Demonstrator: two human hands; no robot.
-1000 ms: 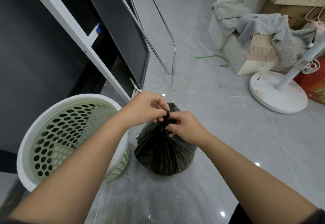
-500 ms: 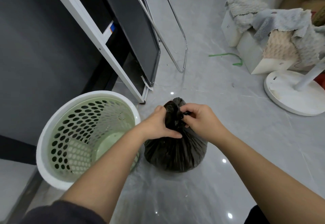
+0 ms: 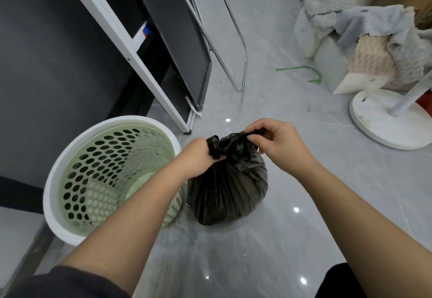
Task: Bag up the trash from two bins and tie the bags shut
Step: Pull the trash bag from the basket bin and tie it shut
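A full black trash bag [image 3: 228,192] stands on the grey floor, its neck gathered and twisted at the top. My left hand [image 3: 198,157] grips the neck from the left, with a black strip wrapped over its thumb side. My right hand [image 3: 278,143] pinches the other end of the bag's top and holds it up to the right. Just left of the bag stands a round bin [image 3: 70,157] with a white rim and a green perforated inside; no bag lines it.
A white frame with dark panels [image 3: 163,47] leans at the upper left, a chrome tube stand [image 3: 244,56] behind it. A white fan base [image 3: 383,120] and boxes draped with grey cloth [image 3: 374,31] stand at the right. A green strip [image 3: 301,69] lies on the floor.
My hands have drawn apart at the bag's neck: the left now holds the neck lower, the right has pulled a loose end up and to the right. The view has shifted slightly.
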